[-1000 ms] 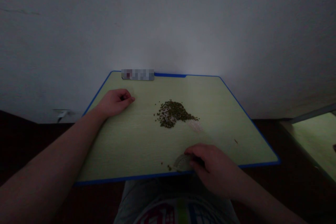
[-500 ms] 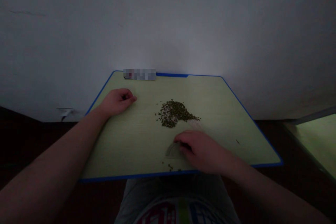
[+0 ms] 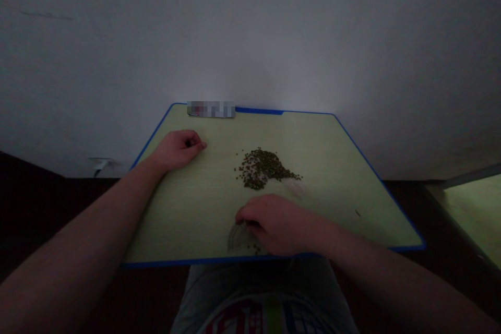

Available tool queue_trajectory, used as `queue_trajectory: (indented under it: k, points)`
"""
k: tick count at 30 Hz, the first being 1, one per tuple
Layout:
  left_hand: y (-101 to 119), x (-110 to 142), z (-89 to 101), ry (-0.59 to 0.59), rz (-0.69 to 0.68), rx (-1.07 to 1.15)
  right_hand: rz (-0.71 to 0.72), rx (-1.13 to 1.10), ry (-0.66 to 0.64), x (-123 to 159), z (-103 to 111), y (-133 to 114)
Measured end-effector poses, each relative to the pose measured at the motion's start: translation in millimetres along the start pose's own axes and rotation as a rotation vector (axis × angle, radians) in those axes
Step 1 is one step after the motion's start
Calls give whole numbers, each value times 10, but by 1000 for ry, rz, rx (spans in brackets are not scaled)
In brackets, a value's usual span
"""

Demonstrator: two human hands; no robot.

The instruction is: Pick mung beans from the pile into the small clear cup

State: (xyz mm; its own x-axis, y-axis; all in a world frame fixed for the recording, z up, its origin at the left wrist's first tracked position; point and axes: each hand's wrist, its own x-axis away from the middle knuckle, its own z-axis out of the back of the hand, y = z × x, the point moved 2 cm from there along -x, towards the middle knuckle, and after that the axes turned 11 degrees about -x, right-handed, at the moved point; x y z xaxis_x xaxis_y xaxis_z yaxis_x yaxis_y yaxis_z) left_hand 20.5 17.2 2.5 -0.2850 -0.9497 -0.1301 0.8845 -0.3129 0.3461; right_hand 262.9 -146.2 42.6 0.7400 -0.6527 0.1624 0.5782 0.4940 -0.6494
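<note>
A loose pile of small green beans [image 3: 270,164] lies mid-table, with stray ones around its edge. My right hand [image 3: 270,224], below the pile near the table's front edge, is closed on a see-through piece with a curved edge [image 3: 234,237]; its far side is hidden under the hand, and I cannot make out its kind. Several loose beans [image 3: 256,249] are just beside that hand, by the front edge. On the left part of the table rests my left hand [image 3: 180,150], fingers curled and thumb against the index finger, with nothing visible in it.
The pale table top [image 3: 188,219] has a blue rim and stands against a grey wall [image 3: 250,36]. A blurred label strip [image 3: 211,109] is at its back edge. A small dark sliver [image 3: 357,213] lies to the right. A wall socket with a plug [image 3: 102,164] is at left.
My right hand has moved left and slightly toward the front edge with the see-through piece, up to the loose beans there. My left hand keeps its place on the table.
</note>
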Motion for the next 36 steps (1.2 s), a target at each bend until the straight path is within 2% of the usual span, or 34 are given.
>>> queue_trajectory:
  k: [9, 36]
  points:
    - [18, 0, 1, 4, -29, -18, -116, -79, 53, 208, -37, -8]
    - [15, 5, 14, 9, -15, -25, -232, -135, 124, 436, -63, 20]
